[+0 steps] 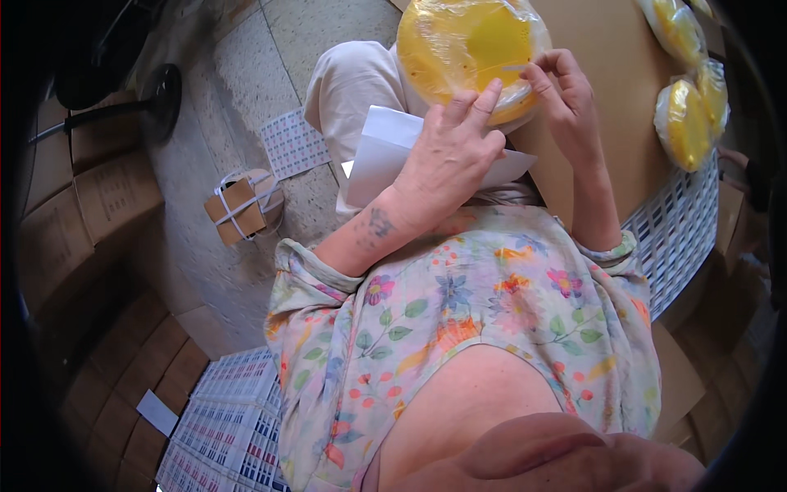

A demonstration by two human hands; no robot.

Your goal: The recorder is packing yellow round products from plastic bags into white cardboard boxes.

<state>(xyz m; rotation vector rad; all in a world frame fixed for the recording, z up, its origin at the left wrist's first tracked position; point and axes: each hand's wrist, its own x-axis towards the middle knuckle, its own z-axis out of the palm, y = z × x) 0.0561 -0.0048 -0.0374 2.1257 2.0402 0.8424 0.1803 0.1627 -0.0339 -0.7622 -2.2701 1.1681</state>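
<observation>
A round yellow item point(438, 41) wrapped in clear plastic film lies over my lap, at the edge of a brown cardboard surface. My left hand point(451, 156) reaches across its near edge, two fingertips against the film. A bent white sheet of paper point(385, 156) sticks out on both sides of that hand and appears gripped under its curled fingers. At the item's right side, the thumb and index finger of my right hand point(570, 102) pinch a small pale strip point(514, 68) above the yellow surface. What lies under my left palm is hidden.
More film-wrapped yellow items point(687, 123) sit at the right edge of the cardboard surface point(602, 98), near a woven-pattern basket side point(676, 234). On the tiled floor are a patterned sheet point(293, 143) and a tied brown bundle point(238, 209). Cardboard boxes point(119, 197) stack at left.
</observation>
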